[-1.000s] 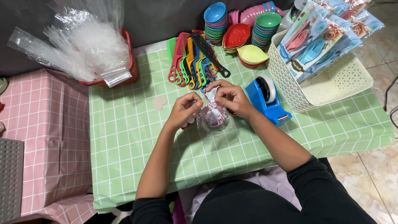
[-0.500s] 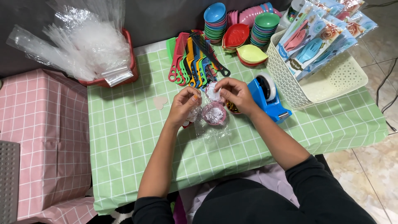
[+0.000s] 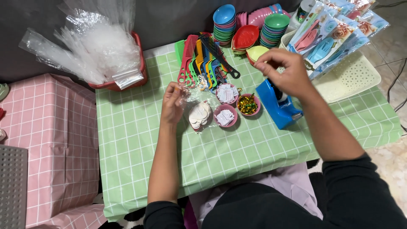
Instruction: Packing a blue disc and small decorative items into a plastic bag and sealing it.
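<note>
Fingers of the left hand (image 3: 171,104) pinch the gathered top of a clear crinkled plastic wrap (image 3: 189,95), left of the blue plastic tape dispenser (image 3: 277,108). Three small pink bowls (image 3: 225,115) sit between wrap and dispenser. The right hand (image 3: 283,72) hovers directly above the dispenser, fingertips closed together; contents indiscernible.

Three small bowls (image 3: 237,104) sit between the combs (image 3: 202,61) and tape dispenser (image 3: 279,106).

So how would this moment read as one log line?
left hand: pinching clear wrap | right hand: raised above blue tape dispenser | three small pink bowls between
</note>
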